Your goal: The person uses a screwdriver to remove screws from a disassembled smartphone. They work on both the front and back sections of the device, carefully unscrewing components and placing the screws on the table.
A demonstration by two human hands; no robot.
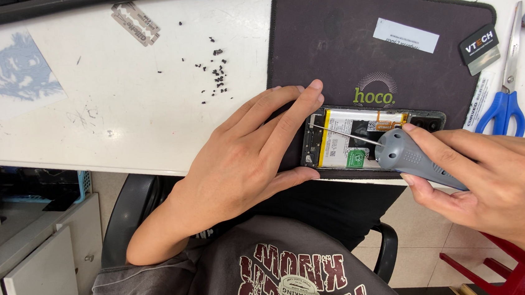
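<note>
Far left on the white table [116,115] lies a razor blade [135,24], and right of it a scatter of tiny black screws [216,76], well apart from my work. My left hand [245,161] lies flat and spread, gripping nothing, its fingertips pressing the left end of the phone [371,139] and its thumb along the near edge, so the body is pinned rather than held. The phone lies opened, back off, at the near edge of the dark mat [342,47], its battery [349,140] showing. I judge it light and stiff but fragile: the battery is soft and must not be poked, and the orange flex near the far edge would tear easily, so the frame edges are the place to hold it, as my left hand does. My right hand [496,179] is closed around the grey handle of the screwdriver [400,149], whose thin shaft slants left across the battery to the phone's far left corner. The handle looks ribbed and easy to grip; the tip is fine, and I think it could slip off a small screw. Further right, beside the mat, lie blue-handled scissors [508,94] and a small black card [478,46].
</note>
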